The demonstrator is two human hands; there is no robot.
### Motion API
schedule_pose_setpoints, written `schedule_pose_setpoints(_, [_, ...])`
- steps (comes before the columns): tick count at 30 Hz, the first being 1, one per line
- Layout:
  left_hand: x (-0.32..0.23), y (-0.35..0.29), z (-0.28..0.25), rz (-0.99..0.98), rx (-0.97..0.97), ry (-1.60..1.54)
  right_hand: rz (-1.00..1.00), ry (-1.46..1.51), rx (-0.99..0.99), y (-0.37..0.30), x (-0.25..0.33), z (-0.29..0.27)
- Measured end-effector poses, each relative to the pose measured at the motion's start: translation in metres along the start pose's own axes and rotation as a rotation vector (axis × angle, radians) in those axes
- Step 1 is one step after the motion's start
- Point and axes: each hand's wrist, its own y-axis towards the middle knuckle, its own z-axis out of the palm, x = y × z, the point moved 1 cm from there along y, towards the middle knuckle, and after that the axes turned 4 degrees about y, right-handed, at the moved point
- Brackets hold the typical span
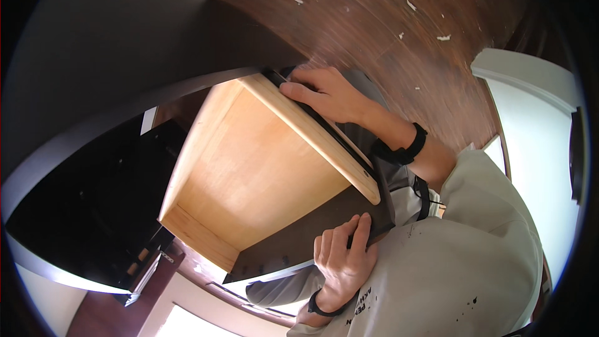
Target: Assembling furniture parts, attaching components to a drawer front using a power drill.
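A drawer (268, 156) of pale wood with a dark panel (293, 232) along its lower side lies tilted in front of me, its inside bare. My right hand (327, 93) closes round the drawer's upper side, beside a black runner (349, 147), thumb on the near face; its other fingertips are partly hidden. On the dark panel's near edge, my left hand (345, 254) grips with bent fingers over it. Both wrists carry black bands. The drawer's far end sits against the opening of a dark cabinet (125, 43).
The cabinet's black interior (93, 206) fills the left. Brown wooden floor (374, 31) with scattered white scraps stretches across the top. At the right stands a pale, curved-looking panel (530, 106). My light trousers (462, 256) are close beside the drawer.
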Motion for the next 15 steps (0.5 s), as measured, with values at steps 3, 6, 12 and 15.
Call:
schedule_pose_setpoints(3, [0.0,0.001,-0.001,-0.011,-0.018,-0.022,-0.044,-0.089,-0.09,0.006,0.0,0.006])
schedule_pose_setpoints(6, [0.003,-0.001,-0.007,-0.05,-0.102,-0.012,-0.114,-0.029,-0.036,0.014,0.006,0.015])
schedule_pose_setpoints(12, [0.028,0.0,-0.011,-0.07,-0.199,0.019,-0.152,-0.148,-0.059,0.024,0.014,0.005])
schedule_pose_setpoints(15, [0.025,0.0,-0.011,-0.045,-0.177,-0.049,-0.117,-0.071,-0.009,0.016,0.014,0.0])
